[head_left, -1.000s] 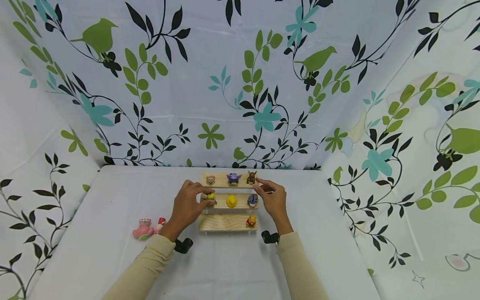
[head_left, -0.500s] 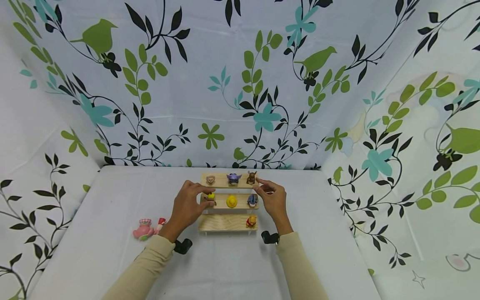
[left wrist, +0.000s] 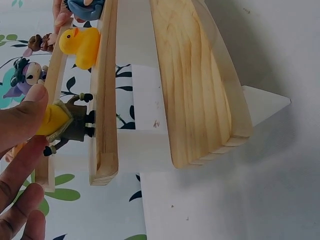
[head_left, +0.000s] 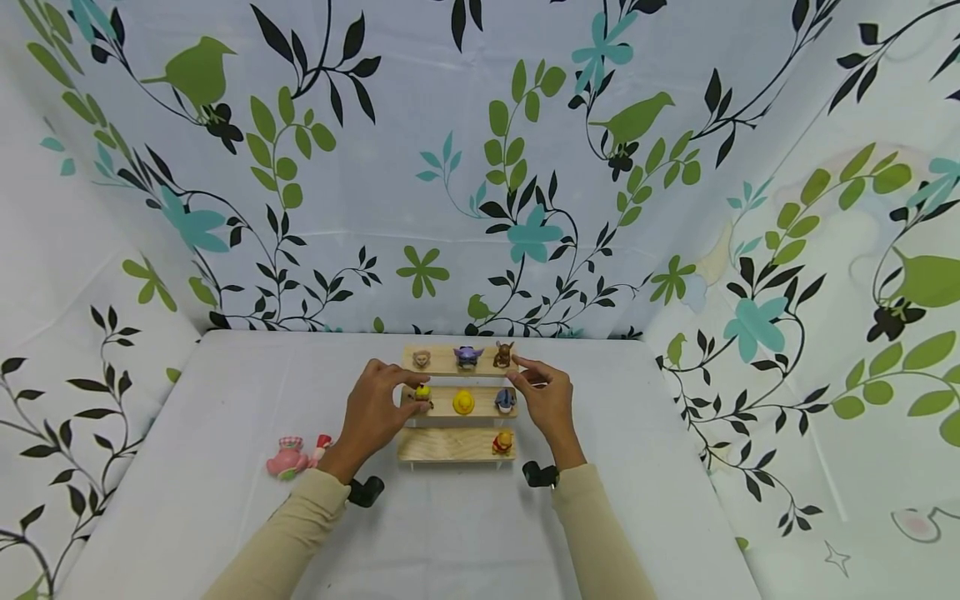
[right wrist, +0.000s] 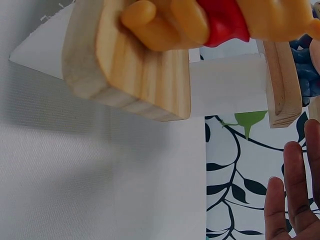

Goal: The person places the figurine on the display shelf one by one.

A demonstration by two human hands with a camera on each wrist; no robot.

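A three-tier wooden display stand (head_left: 446,447) bears several small toy figurines. My left hand (head_left: 375,410) pinches a yellow-headed figurine (left wrist: 74,121) between thumb and fingers, upright at the left end of the middle tier. A yellow rubber duck (head_left: 463,403) and a blue donkey figurine (head_left: 505,402) share that tier. My right hand (head_left: 548,402) holds the right end of the top tier with thumb and index finger, close beside a brown figurine (head_left: 503,356); its other fingers extend in the right wrist view. A yellow bear figurine in a red shirt (right wrist: 225,20) sits on the bottom tier's right end.
On the top tier are a purple figurine (head_left: 467,357) and a small tan figurine (head_left: 422,359). A pink toy (head_left: 287,460) and a red-and-white toy (head_left: 322,445) lie on the white table (head_left: 637,517), left of the stand. Patterned cloth (head_left: 337,208) hangs behind.
The yellow-headed figurine shifts very slightly to the right in my left fingers. My right hand stays in place on the stand.
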